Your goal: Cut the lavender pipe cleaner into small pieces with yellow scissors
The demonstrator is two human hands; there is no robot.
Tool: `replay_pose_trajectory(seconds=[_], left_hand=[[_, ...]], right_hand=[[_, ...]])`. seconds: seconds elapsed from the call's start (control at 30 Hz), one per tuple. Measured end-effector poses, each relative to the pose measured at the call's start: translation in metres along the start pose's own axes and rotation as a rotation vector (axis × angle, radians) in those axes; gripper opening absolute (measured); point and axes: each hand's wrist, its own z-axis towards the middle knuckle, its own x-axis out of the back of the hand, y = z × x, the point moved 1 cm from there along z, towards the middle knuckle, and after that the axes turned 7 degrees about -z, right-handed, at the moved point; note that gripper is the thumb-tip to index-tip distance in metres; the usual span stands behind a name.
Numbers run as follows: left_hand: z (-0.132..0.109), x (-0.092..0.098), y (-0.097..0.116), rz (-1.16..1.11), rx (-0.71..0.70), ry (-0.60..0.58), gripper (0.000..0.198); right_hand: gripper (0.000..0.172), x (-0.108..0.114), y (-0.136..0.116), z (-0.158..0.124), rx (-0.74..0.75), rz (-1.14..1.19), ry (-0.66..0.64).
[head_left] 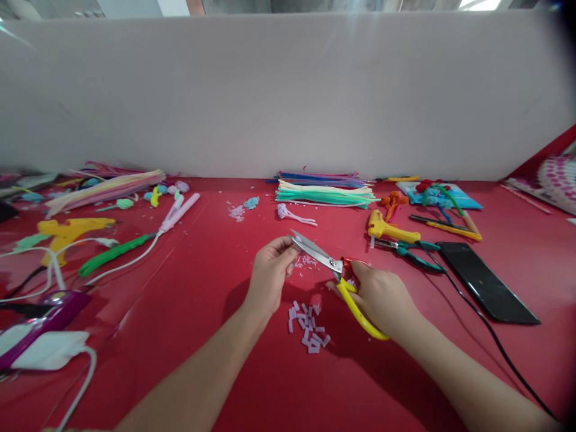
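My right hand (382,297) is wrapped round the handles of a pair of scissors (317,253), one handle yellow and one red. The blades point left and meet the fingertips of my left hand (272,270). Its thumb and fingers are pinched on a small lilac piece (297,239) at the blade tips, mostly hidden by the fingers. Beneath the blades lie fine pale trimmings (306,262). Closer to me is a loose heap of short lilac strips (308,327) on the red table.
Behind my hands lie a lilac pompom with stems (283,211) and bundled pipe cleaners (324,195). To the right are a yellow glue gun (382,228), pliers (409,252) and a black phone (486,282). Leftward sit another glue gun (67,234), a pink styling iron (180,213) and white cables.
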Motion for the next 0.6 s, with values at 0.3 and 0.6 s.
replay_pose_trajectory(seconds=[0.3,0.6], left_hand=[[0.0002,0.0005,-0.0015,-0.046,-0.029,-0.025,0.011],[0.0003,-0.0004,0.0004,-0.046,-0.001,-0.03,0.015]], right_hand=[[0.036,-0.0003,0.0012,0.0001,0.015,0.005,-0.013],[0.037,-0.0026,0.0012,0.0,0.014,0.008,-0.01]])
